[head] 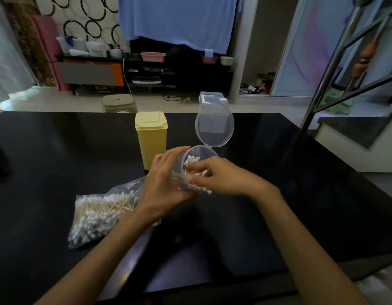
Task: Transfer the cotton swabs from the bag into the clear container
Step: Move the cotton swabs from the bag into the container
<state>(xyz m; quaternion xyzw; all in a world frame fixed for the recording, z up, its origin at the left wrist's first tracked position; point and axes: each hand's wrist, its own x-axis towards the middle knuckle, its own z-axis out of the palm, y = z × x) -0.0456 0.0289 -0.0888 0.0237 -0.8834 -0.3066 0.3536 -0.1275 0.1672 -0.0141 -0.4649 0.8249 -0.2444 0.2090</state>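
My left hand (163,181) grips the clear round container (191,157), holding it tilted above the black table (58,150). Its hinged lid (214,128) stands open behind it. My right hand (221,175) is at the container's mouth and pinches a bunch of cotton swabs (200,172) that reach into it. More swabs with white tips lie inside. The clear plastic bag (102,214) lies on the table to the left, under my left forearm, and holds many wooden-stick swabs.
A yellow lidded box (151,137) stands upright just behind my left hand. Beyond the table's far edge are a stool (119,103) and a small plastic box (212,100) on the floor. A metal stair rail (327,84) rises at the right.
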